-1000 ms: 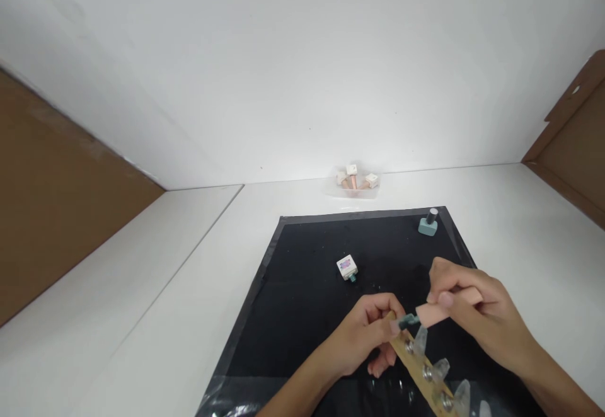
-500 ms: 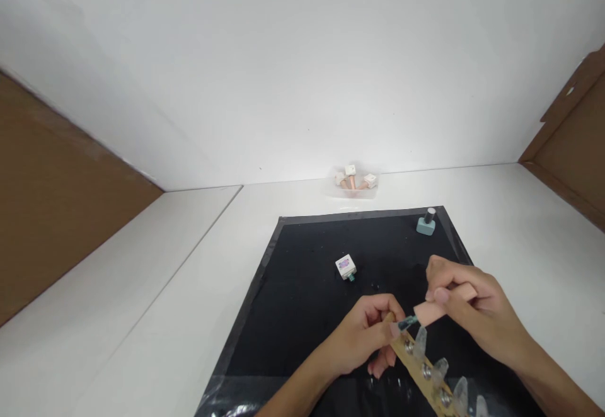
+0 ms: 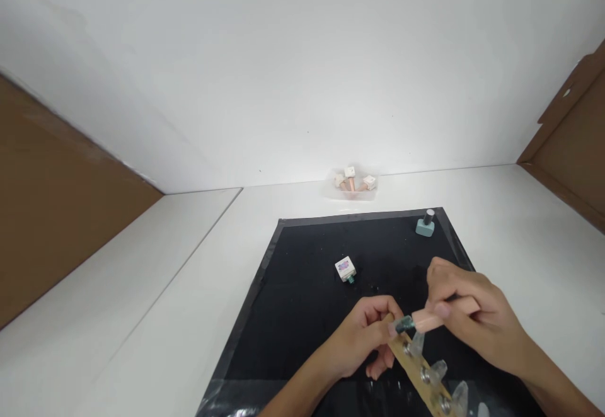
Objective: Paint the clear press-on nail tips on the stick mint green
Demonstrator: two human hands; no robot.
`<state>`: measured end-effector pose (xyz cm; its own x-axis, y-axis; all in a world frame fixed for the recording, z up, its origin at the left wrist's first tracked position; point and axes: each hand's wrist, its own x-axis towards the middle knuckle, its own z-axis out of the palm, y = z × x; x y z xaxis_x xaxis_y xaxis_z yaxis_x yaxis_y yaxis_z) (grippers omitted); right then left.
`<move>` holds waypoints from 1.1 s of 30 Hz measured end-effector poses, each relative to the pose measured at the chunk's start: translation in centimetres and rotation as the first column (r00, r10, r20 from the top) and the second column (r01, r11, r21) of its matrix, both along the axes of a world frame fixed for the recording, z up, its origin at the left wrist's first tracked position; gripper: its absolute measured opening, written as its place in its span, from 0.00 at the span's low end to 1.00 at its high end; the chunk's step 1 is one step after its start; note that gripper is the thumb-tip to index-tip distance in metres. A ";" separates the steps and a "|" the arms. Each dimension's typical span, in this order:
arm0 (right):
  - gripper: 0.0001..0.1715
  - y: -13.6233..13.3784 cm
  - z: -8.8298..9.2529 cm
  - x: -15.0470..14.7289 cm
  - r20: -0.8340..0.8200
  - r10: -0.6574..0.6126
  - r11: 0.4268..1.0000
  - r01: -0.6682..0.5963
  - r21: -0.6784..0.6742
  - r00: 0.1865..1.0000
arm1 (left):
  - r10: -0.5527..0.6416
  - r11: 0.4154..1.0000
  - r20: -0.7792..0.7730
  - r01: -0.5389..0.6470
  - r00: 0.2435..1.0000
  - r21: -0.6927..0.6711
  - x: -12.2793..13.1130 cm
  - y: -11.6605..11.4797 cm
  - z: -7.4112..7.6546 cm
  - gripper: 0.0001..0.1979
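Lying on a white table (image 3: 155, 316), a black mat (image 3: 283, 303) faces a white wall (image 3: 283, 77) at twelve o'clock and brown panels (image 3: 57, 203) at ten and two; toward its five o'clock, the left hand (image 3: 359, 341) pinches a wooden strip (image 3: 416, 370) bearing clear tips (image 3: 438, 370), the right hand (image 3: 482, 316) grips a pink-handled brush (image 3: 425, 320), bristles (image 3: 404, 324) beside the left thumb (image 3: 379, 334)

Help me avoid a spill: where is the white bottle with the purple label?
In the head view, the white bottle is on the black mat, just beyond the left hand and left of the teal bottle.
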<state>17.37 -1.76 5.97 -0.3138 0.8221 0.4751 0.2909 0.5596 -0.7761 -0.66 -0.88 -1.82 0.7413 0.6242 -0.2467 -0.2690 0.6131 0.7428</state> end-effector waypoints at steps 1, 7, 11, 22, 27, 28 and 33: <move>0.14 0.0 0.1 0.0 0.024 0.022 1.000 -0.023 0.009 0.999 | 0.001 1.000 0.006 -0.001 1.000 -0.010 0.1 0.0 0.1 0.20; 0.15 0.1 0.3 0.2 0.129 -0.060 0.995 0.049 0.092 0.990 | 0.029 0.994 0.039 -0.024 0.999 -0.109 0.2 0.0 0.4 0.21; 0.14 -0.1 -0.6 0.4 0.027 -0.075 0.995 0.073 0.075 0.997 | 0.042 0.990 0.083 -0.030 0.996 -0.138 -0.2 0.0 0.5 0.20; 0.16 -0.1 -0.1 0.1 0.091 -0.052 0.994 0.043 0.100 0.995 | 0.034 0.990 0.058 -0.026 0.998 -0.136 0.3 0.0 0.7 0.21; 0.15 -0.3 -1.1 1.1 -0.047 -0.201 0.980 0.201 -0.013 0.978 | 0.019 1.000 0.025 -0.019 0.999 0.000 -0.3 0.1 -0.2 0.18; 0.15 -0.2 -1.3 1.3 -0.084 -0.243 0.970 0.240 -0.044 0.966 | 0.018 0.999 0.010 -0.019 1.000 0.043 -0.4 0.1 -0.3 0.18; 0.13 0.5 -1.6 1.7 -0.117 -0.378 0.924 0.365 -0.119 0.919 | 0.044 0.979 -0.133 -0.017 0.990 0.204 -0.1 0.0 0.0 0.20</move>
